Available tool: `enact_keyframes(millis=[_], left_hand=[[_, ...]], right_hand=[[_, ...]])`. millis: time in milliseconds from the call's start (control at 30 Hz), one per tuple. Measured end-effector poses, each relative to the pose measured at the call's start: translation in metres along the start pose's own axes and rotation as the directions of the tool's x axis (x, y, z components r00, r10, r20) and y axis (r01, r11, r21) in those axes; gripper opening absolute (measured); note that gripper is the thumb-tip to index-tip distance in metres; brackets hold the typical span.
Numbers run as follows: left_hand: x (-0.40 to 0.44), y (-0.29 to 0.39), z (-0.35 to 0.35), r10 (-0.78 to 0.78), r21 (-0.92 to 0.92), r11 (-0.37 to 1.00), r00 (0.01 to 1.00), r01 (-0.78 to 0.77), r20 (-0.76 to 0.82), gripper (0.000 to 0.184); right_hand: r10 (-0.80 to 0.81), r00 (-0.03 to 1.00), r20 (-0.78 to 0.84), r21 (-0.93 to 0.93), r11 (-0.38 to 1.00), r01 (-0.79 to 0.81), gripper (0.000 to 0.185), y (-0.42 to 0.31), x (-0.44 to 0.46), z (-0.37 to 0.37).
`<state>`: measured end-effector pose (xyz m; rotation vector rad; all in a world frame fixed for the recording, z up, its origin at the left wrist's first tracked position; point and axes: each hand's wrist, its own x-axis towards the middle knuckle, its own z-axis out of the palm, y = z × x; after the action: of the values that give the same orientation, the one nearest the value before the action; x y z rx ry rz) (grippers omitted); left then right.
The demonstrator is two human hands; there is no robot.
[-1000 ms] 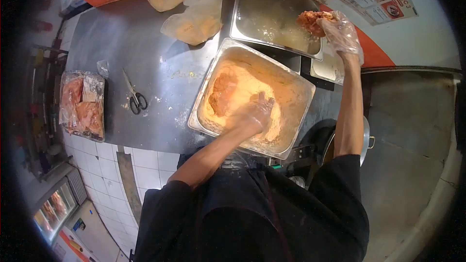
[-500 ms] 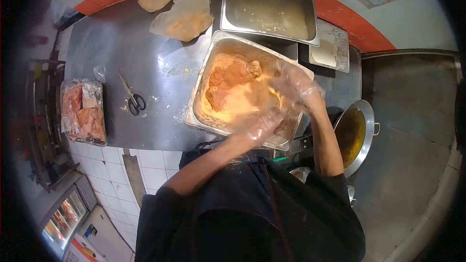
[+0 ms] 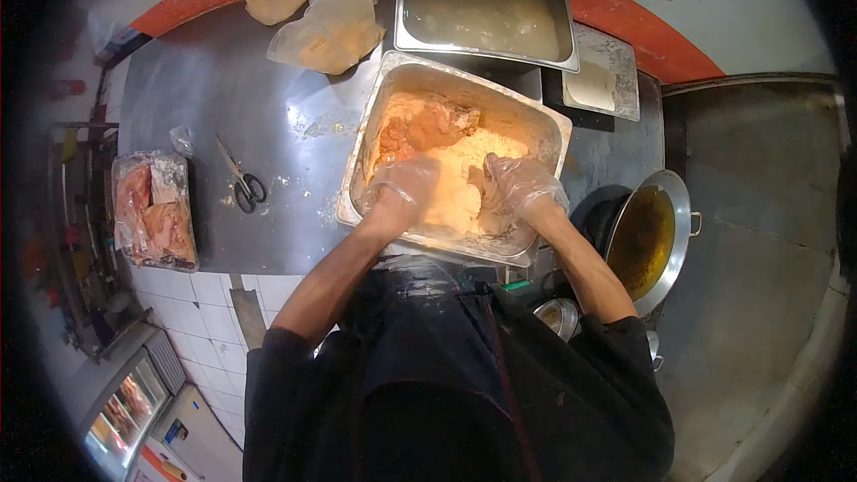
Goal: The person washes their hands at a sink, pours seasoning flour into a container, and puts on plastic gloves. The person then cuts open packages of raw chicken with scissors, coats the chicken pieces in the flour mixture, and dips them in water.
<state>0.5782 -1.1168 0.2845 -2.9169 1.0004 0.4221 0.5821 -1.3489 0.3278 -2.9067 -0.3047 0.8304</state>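
A deep metal pan [image 3: 555, 138] holds pale orange flour [image 3: 453, 205] and reddish coated meat [image 3: 433, 125], which lies in its upper left part. Both hands wear clear plastic gloves. Over the left part of the flour, just below the meat, is my left hand [image 3: 406, 186]; its fingers are blurred and partly hidden. On the right side of the pan my right hand [image 3: 518, 186] reaches into the flour, fingers bent downward, and whether they hold anything is hidden.
A metal tray of cloudy liquid [image 3: 486, 13] stands behind the pan. Leftward are bags of flour [image 3: 330, 31], black-handled scissors [image 3: 250, 189] and a tray of wrapped meat [image 3: 153, 210]. A wide pan of oil [image 3: 643, 241] is at the right.
My right hand came down from the back tray into the flour pan, and the meat it held now lies with the other meat. My left hand moved left across the flour.
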Motion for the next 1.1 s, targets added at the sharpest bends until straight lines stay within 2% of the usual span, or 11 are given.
enact_keyframes(millis=[100, 200, 267, 367, 500, 600, 700, 767, 900, 967, 1100], left_hand=[[-0.005, -0.005, 0.004, -0.035, -0.138, 0.99, 0.996, 0.023, -0.086, 0.028], [-0.002, -0.004, 0.027, -0.005, 0.135, 0.989, 0.942, 0.053, -0.337, 0.008], [0.003, -0.008, 0.016, -0.014, -0.014, 1.0, 0.954, 0.011, -0.298, 0.006], [-0.014, -0.018, -0.05, -0.064, -0.261, 0.964, 0.996, 0.047, -0.058, 0.017], [-0.026, -0.036, -0.055, -0.135, -0.533, 0.846, 0.961, -0.015, -0.242, 0.025], [-0.019, -0.041, -0.04, -0.308, -0.881, 0.382, 0.861, -0.278, -0.405, 0.035], [-0.017, -0.036, -0.053, -0.334, -0.999, -0.028, 0.942, 0.018, 0.026, 0.038], [-0.017, -0.03, -0.046, -0.241, -0.742, -0.669, 0.929, 0.049, 0.279, 0.041], [-0.019, -0.019, -0.059, -0.23, -0.604, -0.796, 0.941, -0.034, 0.249, 0.041], [-0.022, -0.016, -0.086, -0.159, -0.548, -0.817, 0.843, 0.18, 0.514, 0.036], [-0.025, -0.014, -0.055, -0.164, -0.632, -0.756, 0.886, 0.17, 0.435, 0.035]], right_hand=[[-0.11, 0.994, 0.007, -0.101, 0.989, 0.11, 0.027, -0.008, -0.01, -0.029], [-0.15, 0.972, -0.179, 0.067, 0.984, 0.164, 0.024, 0.008, -0.017, -0.036], [0.021, 0.997, -0.073, 0.463, 0.886, 0.015, 0.031, 0.01, -0.02, -0.047], [0.099, 0.995, 0.011, 0.654, 0.752, -0.082, 0.031, -0.003, -0.027, -0.066], [0.132, 0.989, -0.066, 0.715, 0.698, -0.045, 0.027, -0.001, -0.025, -0.06], [0.089, 0.995, -0.038, 0.873, 0.487, -0.01, 0.028, -0.001, -0.023, -0.062], [0.03, 0.996, -0.085, 0.964, 0.256, 0.075, 0.033, -0.009, -0.025, -0.074], [0.033, 0.999, 0.033, 0.917, 0.398, -0.043, 0.039, -0.013, -0.024, -0.085], [0.013, 1.0, 0.024, 0.966, 0.257, -0.026, 0.05, -0.001, -0.015, -0.065], [0.126, 0.992, 0.001, 0.995, -0.104, 0.012, 0.062, -0.021, -0.03, -0.076], [0.138, 0.987, -0.083, 0.986, -0.129, 0.101, 0.066, -0.015, -0.03, -0.055]])
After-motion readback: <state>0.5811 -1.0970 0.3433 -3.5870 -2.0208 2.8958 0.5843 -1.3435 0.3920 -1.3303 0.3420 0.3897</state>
